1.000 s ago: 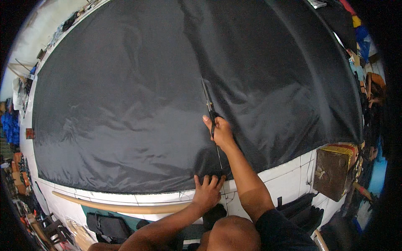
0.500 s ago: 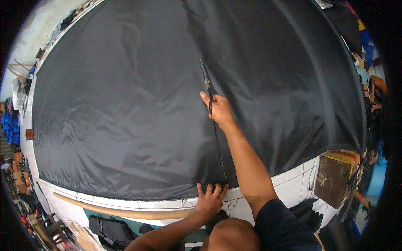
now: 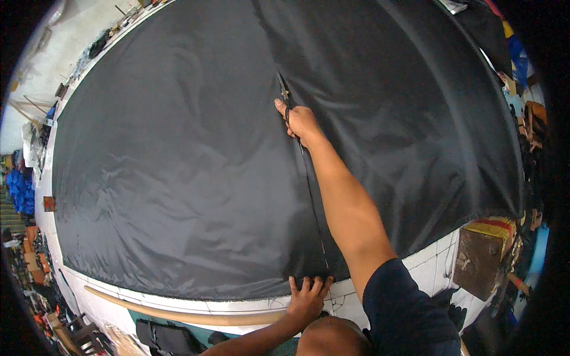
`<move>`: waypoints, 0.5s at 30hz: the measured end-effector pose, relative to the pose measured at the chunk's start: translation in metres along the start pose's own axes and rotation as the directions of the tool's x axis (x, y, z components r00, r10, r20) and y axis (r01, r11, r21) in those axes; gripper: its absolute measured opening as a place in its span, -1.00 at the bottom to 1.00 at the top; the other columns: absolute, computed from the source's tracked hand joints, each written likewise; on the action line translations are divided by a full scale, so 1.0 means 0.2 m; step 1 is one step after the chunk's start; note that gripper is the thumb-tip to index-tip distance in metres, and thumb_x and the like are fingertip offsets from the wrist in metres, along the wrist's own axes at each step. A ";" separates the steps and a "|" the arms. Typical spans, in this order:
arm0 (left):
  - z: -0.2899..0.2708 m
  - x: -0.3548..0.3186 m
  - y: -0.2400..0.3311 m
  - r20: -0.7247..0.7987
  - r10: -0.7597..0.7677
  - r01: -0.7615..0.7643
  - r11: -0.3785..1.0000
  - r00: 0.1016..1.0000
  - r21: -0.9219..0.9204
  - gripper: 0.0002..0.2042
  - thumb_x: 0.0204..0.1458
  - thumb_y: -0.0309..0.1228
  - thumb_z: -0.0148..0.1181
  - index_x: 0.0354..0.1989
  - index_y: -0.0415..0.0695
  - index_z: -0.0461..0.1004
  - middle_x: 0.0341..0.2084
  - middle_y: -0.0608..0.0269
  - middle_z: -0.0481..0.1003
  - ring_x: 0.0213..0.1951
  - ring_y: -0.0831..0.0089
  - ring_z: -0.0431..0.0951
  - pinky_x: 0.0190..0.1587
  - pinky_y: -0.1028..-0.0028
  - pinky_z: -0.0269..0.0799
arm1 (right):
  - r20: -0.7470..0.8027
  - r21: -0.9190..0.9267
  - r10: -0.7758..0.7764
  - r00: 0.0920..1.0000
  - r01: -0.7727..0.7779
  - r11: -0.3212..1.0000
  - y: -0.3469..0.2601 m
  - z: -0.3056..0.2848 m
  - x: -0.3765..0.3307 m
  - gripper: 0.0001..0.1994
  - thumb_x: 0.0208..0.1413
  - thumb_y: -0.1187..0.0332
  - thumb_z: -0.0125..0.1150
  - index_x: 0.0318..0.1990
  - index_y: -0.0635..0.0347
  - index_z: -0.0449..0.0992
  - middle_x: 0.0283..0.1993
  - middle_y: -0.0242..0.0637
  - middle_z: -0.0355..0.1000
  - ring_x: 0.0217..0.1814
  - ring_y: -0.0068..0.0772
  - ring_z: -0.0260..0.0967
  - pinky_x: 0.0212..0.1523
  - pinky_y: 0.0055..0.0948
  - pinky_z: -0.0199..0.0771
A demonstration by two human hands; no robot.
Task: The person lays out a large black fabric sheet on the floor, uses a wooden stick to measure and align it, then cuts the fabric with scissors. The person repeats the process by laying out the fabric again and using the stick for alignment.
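A wide sheet of shiny black fabric [image 3: 178, 178] lies spread over a white tiled surface. My right hand [image 3: 303, 126] is closed round the dark handles of a pair of scissors [image 3: 284, 95], around the middle of the sheet. Their blades point away from me into the fabric. Behind them a thin cut line runs back to the near edge of the sheet, with pale surface showing through its near end. Beside that end, my left hand [image 3: 307, 299] rests with fingers spread on the fabric's near edge, holding nothing.
A long wooden pole [image 3: 178, 314] lies along the near edge at left. A brown block-like object [image 3: 477, 261] sits at the right near corner. Blue material [image 3: 21, 191] and mixed clutter line the left side; more clutter lies along the right.
My right hand and the scissors have moved farther away from me along the fabric, and the cut line has grown longer. My left hand stays at the near edge; the view has shifted slightly.
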State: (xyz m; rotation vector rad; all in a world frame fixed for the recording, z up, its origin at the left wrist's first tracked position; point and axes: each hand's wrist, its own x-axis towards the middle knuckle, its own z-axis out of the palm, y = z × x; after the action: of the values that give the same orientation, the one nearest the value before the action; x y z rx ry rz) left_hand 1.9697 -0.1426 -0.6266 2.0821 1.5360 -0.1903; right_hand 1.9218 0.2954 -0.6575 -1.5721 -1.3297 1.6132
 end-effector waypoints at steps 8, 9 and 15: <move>-0.22 0.06 -0.05 0.139 -0.015 0.048 0.970 0.990 -0.239 -0.32 -0.03 -0.18 0.22 0.35 0.10 0.21 -0.04 0.03 0.40 -0.01 0.00 0.44 0.06 -0.20 0.31 | -0.006 0.024 -0.007 1.000 0.007 1.000 0.00 0.04 0.00 -0.45 0.07 -0.14 0.29 -0.63 0.11 0.29 -0.66 -0.39 0.26 -0.71 -0.55 0.19 -0.68 -0.49 0.16; -0.35 0.12 -0.09 0.204 -0.005 0.080 0.929 0.979 -0.361 -0.34 -0.01 -0.17 0.22 0.33 0.08 0.23 -0.09 0.00 0.43 -0.06 -0.01 0.47 0.04 -0.11 0.38 | -0.006 0.038 -0.007 1.000 0.007 0.999 0.01 0.03 0.02 -0.45 0.07 -0.14 0.29 -0.63 0.11 0.28 -0.66 -0.40 0.26 -0.71 -0.56 0.19 -0.68 -0.50 0.16; -0.80 0.97 -0.85 -0.713 -0.327 0.242 0.944 0.621 -0.223 -0.37 -0.02 -0.11 0.22 0.21 -0.17 0.30 0.21 -0.16 0.24 0.29 -0.11 0.15 0.34 -0.03 -0.03 | 0.047 0.085 0.016 0.999 -0.020 0.996 -0.02 0.00 0.02 -0.48 0.08 -0.15 0.27 -0.58 0.11 0.33 -0.65 -0.41 0.28 -0.69 -0.57 0.20 -0.67 -0.52 0.17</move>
State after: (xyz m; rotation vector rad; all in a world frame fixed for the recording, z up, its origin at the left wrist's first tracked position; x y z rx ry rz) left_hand 1.8477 0.1357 -0.6296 1.8947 2.2899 0.7263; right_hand 1.9194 0.2994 -0.6558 -1.5087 -1.2564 1.7039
